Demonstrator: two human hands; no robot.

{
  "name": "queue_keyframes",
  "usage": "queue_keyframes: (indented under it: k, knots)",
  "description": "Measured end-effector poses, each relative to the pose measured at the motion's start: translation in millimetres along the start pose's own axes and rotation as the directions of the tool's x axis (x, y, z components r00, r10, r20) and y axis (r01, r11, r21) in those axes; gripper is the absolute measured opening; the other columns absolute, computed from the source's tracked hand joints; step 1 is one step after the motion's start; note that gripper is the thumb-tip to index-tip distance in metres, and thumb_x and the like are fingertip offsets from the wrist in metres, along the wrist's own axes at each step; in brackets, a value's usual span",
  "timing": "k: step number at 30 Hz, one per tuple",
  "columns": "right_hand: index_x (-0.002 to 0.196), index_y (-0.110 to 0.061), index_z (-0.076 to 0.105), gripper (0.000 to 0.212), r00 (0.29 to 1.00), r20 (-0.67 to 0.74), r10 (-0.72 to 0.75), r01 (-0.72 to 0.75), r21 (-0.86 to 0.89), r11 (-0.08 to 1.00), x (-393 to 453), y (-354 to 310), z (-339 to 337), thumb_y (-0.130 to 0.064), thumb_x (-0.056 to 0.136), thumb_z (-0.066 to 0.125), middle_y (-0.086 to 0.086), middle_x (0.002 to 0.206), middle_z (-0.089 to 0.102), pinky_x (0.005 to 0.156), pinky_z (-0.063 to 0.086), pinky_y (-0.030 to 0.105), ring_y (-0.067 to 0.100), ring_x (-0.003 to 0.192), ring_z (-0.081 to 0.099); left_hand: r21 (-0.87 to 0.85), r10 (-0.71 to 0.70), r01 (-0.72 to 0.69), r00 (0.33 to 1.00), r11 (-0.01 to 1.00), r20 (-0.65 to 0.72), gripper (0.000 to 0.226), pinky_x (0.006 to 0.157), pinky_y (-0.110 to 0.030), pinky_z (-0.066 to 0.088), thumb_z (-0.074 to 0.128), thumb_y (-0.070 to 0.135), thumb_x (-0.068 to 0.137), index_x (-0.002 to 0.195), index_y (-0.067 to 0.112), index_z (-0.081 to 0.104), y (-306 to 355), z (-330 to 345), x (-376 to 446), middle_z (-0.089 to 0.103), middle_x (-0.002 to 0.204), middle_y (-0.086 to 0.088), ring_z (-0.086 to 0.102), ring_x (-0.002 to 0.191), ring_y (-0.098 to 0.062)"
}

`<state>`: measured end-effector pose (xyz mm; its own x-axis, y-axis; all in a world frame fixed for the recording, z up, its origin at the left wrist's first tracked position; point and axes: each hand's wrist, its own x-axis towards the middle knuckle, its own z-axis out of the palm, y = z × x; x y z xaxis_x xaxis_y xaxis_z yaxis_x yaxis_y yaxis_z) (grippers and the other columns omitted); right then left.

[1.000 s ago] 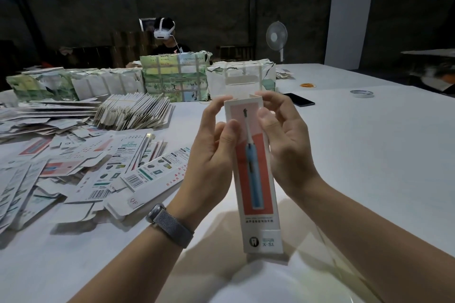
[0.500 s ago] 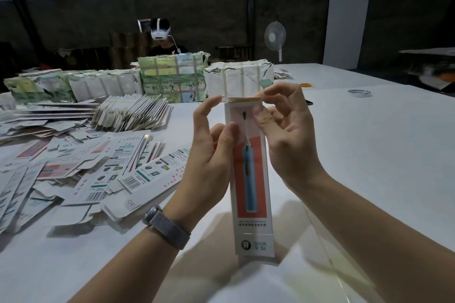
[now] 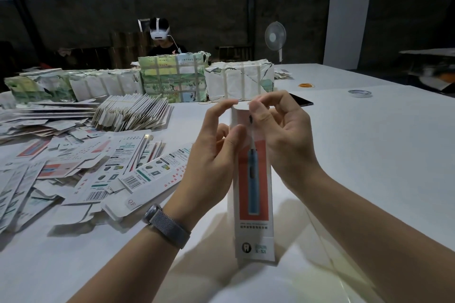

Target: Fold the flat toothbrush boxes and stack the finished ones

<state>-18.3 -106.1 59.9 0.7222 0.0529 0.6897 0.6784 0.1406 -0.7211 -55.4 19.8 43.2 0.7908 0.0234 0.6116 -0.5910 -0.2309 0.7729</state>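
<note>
Cardboard toothbrush box (image 3: 253, 194) upright, long axis vertical; L hand (image 3: 211, 157) & R hand (image 3: 285, 138) grip top, prob. pinching flap.

Your right hand (image 3: 283, 135) now curls over the toothbrush box (image 3: 253, 179) top, pinching its end flap (image 3: 242, 106), while your left hand (image 3: 214, 155) fingertips rise to that flap.

Your white tabletop (image 3: 369, 155) carries scattered flat boxes (image 3: 81, 170) at left, wrapped bundles (image 3: 172, 79) behind, plus a phone (image 3: 301, 100) and tape roll (image 3: 360, 93).
</note>
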Motion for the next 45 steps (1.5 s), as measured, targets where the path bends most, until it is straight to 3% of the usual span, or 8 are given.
queue_keyframes:
  k: [5, 11, 15, 21, 26, 37, 41, 45]
  knots:
    - [0.098, -0.029, 0.059, 0.010, 1.000, 0.008, 0.003, -0.003, -0.009, 1.000, 0.0, 3.3, -0.5, -0.020, 0.096, 0.062, 0.002, 0.097, 0.065, 0.076, 0.062, 0.042, 0.027, 0.092, 0.067, 0.131, 0.056, -0.057, 0.998, 0.990, 0.009, 0.034, 0.063, -0.060, 0.053, 0.047, 0.035, 0.098, 0.131, 0.041, 0.044, -2.4, -0.1, -0.7, 0.058, 0.078, -0.019, 0.062, 0.070, -0.037]
    - [0.088, -0.028, 0.068, 0.012, 0.999, 0.039, -0.003, 0.002, 0.027, 1.000, 1.4, 0.1, -1.9, -0.020, 0.089, 0.060, -0.010, 0.077, 0.069, 0.064, 0.057, 0.030, 0.016, 0.073, 0.068, 0.163, 0.083, -0.084, 0.996, 0.983, 0.018, 0.035, 0.061, -0.055, 0.054, 0.048, 0.035, 0.099, 0.133, 0.041, 0.044, -1.2, 1.1, -1.0, 0.058, 0.074, -0.016, 0.063, 0.065, -0.032]
    - [0.086, -0.025, 0.067, 0.012, 0.999, 0.010, -0.039, 0.039, -0.016, 0.999, 0.2, 1.0, -2.2, -0.016, 0.088, 0.059, -0.007, 0.077, 0.067, 0.068, 0.058, 0.040, 0.018, 0.074, 0.065, 0.226, 0.108, -0.110, 0.994, 0.968, 0.023, 0.041, 0.055, -0.027, 0.050, 0.050, 0.032, 0.101, 0.141, 0.033, 0.045, -5.2, -1.4, -0.8, 0.058, 0.067, -0.002, 0.059, 0.058, -0.010]
    - [0.091, -0.022, 0.066, 0.012, 0.998, -0.008, -0.055, 0.055, -0.033, 0.998, -1.5, 2.4, -0.8, -0.012, 0.093, 0.059, -0.009, 0.083, 0.067, 0.075, 0.059, 0.036, 0.013, 0.082, 0.066, 0.243, 0.102, -0.104, 0.995, 0.965, 0.020, 0.044, 0.060, -0.039, 0.056, 0.049, 0.037, 0.098, 0.142, 0.042, 0.042, -5.1, -0.9, -0.5, 0.062, 0.073, -0.005, 0.063, 0.064, -0.016]
    - [0.089, -0.019, 0.065, 0.019, 0.998, -0.043, -0.046, 0.046, -0.012, 0.999, 1.5, 1.9, -0.6, -0.005, 0.098, 0.057, -0.020, 0.075, 0.065, 0.067, 0.051, 0.017, 0.000, 0.075, 0.062, 0.259, 0.101, -0.111, 0.994, 0.959, 0.053, 0.050, 0.069, -0.052, 0.055, 0.045, 0.041, 0.099, 0.145, 0.054, 0.031, -7.4, -0.6, -1.3, 0.061, 0.077, -0.007, 0.065, 0.071, -0.026]
    - [0.089, -0.014, 0.065, 0.016, 0.995, -0.076, -0.057, 0.054, -0.050, 0.997, 3.2, -3.5, -1.2, -0.007, 0.100, 0.055, -0.023, 0.069, 0.064, 0.062, 0.049, 0.014, -0.001, 0.069, 0.061, 0.272, 0.146, -0.176, 0.981, 0.946, 0.127, 0.057, 0.070, -0.025, 0.055, 0.041, 0.043, 0.099, 0.150, 0.047, 0.016, -7.6, -3.4, -0.8, 0.065, 0.080, 0.005, 0.062, 0.070, -0.005]
    - [0.088, -0.017, 0.065, 0.018, 0.997, -0.039, -0.067, 0.064, -0.062, 0.996, 3.7, -4.3, -1.8, -0.008, 0.099, 0.053, -0.023, 0.070, 0.063, 0.062, 0.049, 0.015, -0.002, 0.069, 0.060, 0.258, 0.158, -0.183, 0.981, 0.949, 0.112, 0.057, 0.067, -0.034, 0.053, 0.043, 0.040, 0.100, 0.149, 0.052, 0.017, -7.5, -3.6, -0.1, 0.056, 0.071, 0.002, 0.056, 0.063, -0.014]
    - [0.086, -0.019, 0.063, 0.019, 0.998, 0.003, -0.058, 0.058, -0.053, 0.997, 4.5, -5.1, -1.6, -0.018, 0.094, 0.047, -0.020, 0.070, 0.060, 0.062, 0.048, 0.018, -0.001, 0.069, 0.056, 0.216, 0.152, -0.175, 0.981, 0.960, 0.119, 0.052, 0.063, -0.029, 0.052, 0.045, 0.039, 0.100, 0.147, 0.055, 0.030, -10.3, -3.5, 1.9, 0.053, 0.071, 0.011, 0.054, 0.061, -0.008]
